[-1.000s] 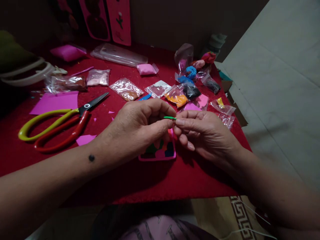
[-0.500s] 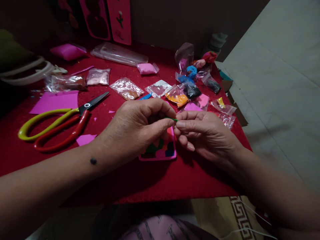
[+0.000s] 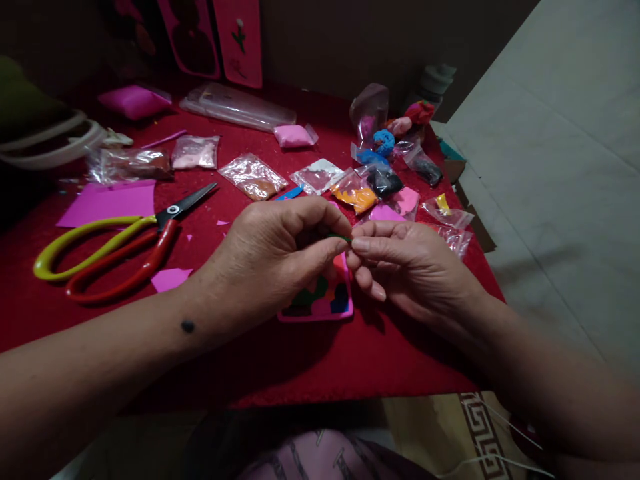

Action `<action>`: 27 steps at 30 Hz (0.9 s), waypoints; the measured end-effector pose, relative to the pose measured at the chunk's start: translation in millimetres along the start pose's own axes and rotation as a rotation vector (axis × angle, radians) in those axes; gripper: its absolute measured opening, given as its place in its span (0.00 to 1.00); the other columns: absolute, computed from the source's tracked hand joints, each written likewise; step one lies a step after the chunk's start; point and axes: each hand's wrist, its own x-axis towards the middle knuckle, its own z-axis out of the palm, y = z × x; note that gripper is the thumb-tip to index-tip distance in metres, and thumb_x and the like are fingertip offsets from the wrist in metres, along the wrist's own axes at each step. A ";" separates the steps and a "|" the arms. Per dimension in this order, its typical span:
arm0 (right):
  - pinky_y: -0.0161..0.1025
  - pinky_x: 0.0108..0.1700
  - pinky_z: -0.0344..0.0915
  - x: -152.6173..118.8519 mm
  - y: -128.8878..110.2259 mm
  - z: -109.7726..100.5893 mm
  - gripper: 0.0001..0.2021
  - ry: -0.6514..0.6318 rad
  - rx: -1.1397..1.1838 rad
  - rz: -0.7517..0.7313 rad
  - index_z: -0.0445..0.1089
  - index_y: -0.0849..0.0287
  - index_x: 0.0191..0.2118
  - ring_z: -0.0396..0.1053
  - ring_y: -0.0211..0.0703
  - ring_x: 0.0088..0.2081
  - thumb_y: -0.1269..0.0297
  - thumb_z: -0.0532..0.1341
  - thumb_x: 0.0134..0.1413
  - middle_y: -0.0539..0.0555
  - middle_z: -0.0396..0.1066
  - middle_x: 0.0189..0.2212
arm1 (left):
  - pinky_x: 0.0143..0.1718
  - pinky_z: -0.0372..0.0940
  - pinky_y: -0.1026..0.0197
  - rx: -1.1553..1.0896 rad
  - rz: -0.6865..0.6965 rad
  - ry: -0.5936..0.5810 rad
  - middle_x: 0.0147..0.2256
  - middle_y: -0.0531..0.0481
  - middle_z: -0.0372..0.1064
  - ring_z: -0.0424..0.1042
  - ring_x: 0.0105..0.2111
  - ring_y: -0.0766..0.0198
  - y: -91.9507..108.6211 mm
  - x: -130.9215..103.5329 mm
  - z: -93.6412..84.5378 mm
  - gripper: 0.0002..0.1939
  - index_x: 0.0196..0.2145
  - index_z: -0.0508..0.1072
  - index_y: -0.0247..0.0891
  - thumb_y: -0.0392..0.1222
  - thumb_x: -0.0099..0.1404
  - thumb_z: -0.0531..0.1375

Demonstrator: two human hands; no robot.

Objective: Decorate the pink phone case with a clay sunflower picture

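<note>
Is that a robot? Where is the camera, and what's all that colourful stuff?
No robot here! These are one person's bare hands. The camera is worn on that person's head, looking forward and down. The left hand and right hand meet at the fingers, holding a thin green strip. Beneath is a pink-edged piece with coloured patches, partly hidden. The red surface also carries scissors, a pink sheet and small clear bags with colourful stuff inside.

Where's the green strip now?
In the head view, just right of centre, the green strip is at the fingertips of the left hand and right hand.
</note>
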 end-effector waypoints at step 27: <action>0.27 0.16 0.61 0.0 5.3 -4.0 0.11 -0.007 -0.148 -0.083 0.73 0.63 0.29 0.67 0.31 0.18 0.61 0.65 0.58 0.51 0.74 0.22 | 0.20 0.64 0.78 -0.017 -0.015 -0.023 0.22 0.60 0.74 0.69 0.18 0.76 2.4 0.8 -1.8 0.08 0.32 0.78 0.36 0.27 0.62 0.61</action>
